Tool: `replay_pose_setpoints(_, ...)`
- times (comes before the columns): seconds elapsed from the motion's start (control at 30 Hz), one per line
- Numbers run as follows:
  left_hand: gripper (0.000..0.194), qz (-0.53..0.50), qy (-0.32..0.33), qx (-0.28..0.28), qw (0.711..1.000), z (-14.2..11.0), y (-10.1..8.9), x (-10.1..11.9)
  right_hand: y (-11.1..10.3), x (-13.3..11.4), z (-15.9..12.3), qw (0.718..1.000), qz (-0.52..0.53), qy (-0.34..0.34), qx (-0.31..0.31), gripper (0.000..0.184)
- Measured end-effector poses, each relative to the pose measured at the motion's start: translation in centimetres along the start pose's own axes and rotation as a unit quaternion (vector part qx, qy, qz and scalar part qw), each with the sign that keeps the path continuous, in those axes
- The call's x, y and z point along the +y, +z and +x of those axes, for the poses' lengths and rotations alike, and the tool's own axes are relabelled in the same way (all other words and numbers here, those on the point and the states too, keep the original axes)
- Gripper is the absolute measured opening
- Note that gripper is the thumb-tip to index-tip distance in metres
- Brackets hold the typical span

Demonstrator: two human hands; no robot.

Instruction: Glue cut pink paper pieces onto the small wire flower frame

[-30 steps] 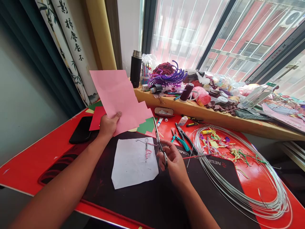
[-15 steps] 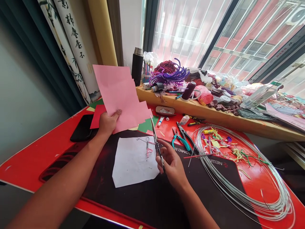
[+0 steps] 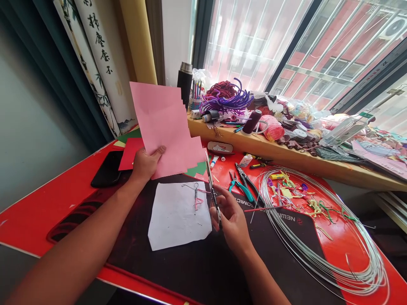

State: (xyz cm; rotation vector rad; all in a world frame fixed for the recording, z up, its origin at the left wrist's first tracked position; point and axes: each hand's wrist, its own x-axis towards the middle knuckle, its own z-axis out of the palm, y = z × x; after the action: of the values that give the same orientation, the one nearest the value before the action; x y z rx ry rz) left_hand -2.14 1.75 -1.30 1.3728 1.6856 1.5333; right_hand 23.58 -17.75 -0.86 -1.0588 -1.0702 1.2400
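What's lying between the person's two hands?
Between the left hand and right hand, the head view shows a white paper sheet bearing a small twisted wire figure.

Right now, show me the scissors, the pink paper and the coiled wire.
Scissors (image 3: 208,174), head view, on the blades.
Pink paper (image 3: 162,127), head view, on the sheet's middle.
Coiled wire (image 3: 330,273), head view, on the lower loops.

You have free passage over bare black desk mat (image 3: 178,271) near right hand (image 3: 232,222); green-handled pliers (image 3: 243,190), wire coil (image 3: 281,231) block rightward.
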Motion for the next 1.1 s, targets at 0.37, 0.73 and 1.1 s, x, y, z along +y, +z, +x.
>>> replay_pose_setpoints(0.37,0.036,0.015,-0.019,-0.004,1.000,-0.5,0.0,0.6,0.2,-0.5,0.0,1.000,0.000,0.011,0.004,0.059)
replay_pose_setpoints(0.73,0.040,0.012,-0.010,-0.008,1.000,-0.5,0.0,0.5,0.1,-0.4,0.1,1.000,0.002,0.009,0.001,0.060)
replay_pose_setpoints(1.1,0.037,0.009,-0.016,-0.009,1.000,-0.7,0.0,1.1,0.1,-0.5,0.1,1.000,-0.008,0.011,0.007,0.058)
